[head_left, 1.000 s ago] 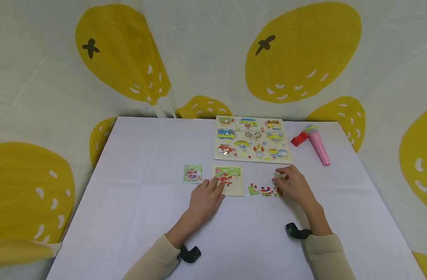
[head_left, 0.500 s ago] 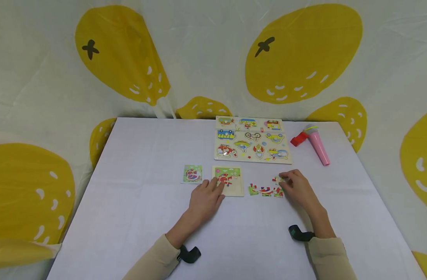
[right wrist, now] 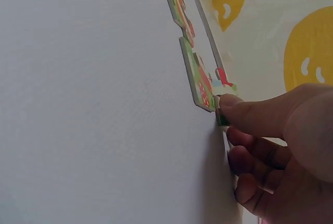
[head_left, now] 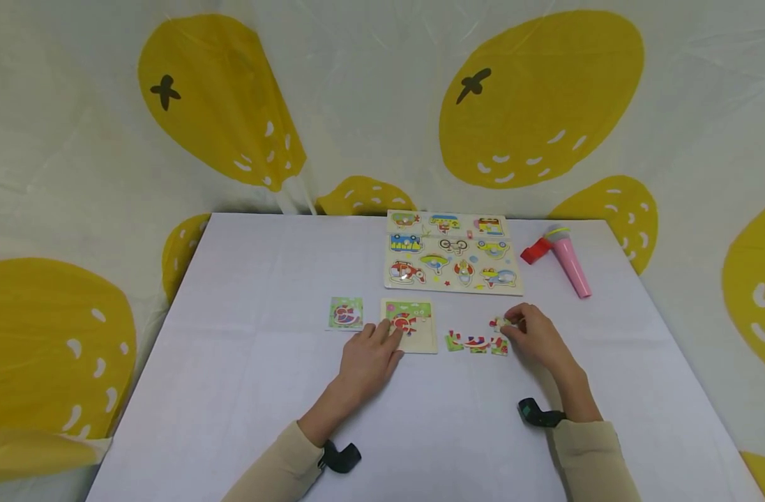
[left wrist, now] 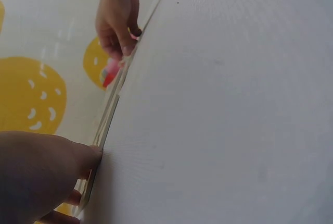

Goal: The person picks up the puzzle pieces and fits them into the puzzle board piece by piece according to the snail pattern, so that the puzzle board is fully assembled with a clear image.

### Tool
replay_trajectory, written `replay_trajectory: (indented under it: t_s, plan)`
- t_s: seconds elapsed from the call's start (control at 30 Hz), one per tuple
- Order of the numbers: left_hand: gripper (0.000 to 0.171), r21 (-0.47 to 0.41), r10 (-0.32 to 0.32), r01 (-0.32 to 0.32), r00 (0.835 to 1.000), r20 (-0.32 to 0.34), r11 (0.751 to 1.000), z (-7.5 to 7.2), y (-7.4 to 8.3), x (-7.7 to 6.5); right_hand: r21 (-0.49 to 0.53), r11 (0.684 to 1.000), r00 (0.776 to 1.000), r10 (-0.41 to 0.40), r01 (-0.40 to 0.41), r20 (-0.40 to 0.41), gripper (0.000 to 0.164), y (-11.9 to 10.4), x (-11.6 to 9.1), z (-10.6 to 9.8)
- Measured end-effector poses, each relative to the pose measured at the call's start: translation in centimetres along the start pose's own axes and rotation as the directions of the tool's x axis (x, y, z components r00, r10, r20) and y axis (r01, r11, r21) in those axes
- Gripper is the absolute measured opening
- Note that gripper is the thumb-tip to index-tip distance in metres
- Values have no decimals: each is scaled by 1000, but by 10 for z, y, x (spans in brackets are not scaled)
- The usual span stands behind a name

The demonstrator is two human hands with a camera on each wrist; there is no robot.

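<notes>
My left hand [head_left: 367,352] rests on the left part of a small wooden puzzle board [head_left: 427,341], fingertips over its red picture and thumb at the near edge. Green and red pieces fill the board's upper part; its lower right shows bare wood. My right hand [head_left: 535,337] pinches a small jigsaw piece [right wrist: 225,113] between thumb and fingers, just beyond the right end of a row of loose jigsaw pieces [head_left: 477,344]. In the right wrist view, the thumb covers much of that piece, and a green-edged piece [right wrist: 195,75] lies right beside it.
A square picture card [head_left: 346,313] lies left of the board. Behind stands a larger wooden vehicle puzzle [head_left: 453,254] with knobbed pieces. At the back right lie a pink toy microphone [head_left: 572,266] and a red object [head_left: 535,251]. A patterned curtain [head_left: 369,104] hangs behind the table.
My right hand has shifted slightly right, away from the loose row, its fingers now closed on a piece at the row's right end. The left hand stays on the board.
</notes>
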State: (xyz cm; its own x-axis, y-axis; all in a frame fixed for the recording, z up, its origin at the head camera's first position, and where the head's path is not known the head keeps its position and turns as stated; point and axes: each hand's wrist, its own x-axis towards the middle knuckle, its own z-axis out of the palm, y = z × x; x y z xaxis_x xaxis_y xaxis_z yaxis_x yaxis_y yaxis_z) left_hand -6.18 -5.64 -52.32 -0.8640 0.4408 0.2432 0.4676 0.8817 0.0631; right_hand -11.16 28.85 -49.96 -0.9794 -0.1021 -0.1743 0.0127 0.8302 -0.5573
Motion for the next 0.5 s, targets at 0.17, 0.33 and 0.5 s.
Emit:
replay_trajectory:
  t_s: [0.17,0.33,0.5]
  plan:
    - [41,5,-1,1,1000,-4,1000,0,0,0,29,999,999,26,-25,-25,25,3,0,0]
    - [41,12,2,-2,1000,-11,1000,0,0,0,61,998,999,32,-29,-42,26,0,0,-2]
    - [41,12,3,-2,1000,-12,1000,0,0,-1,89,996,998,12,-6,-68,28,-10,1,-4]
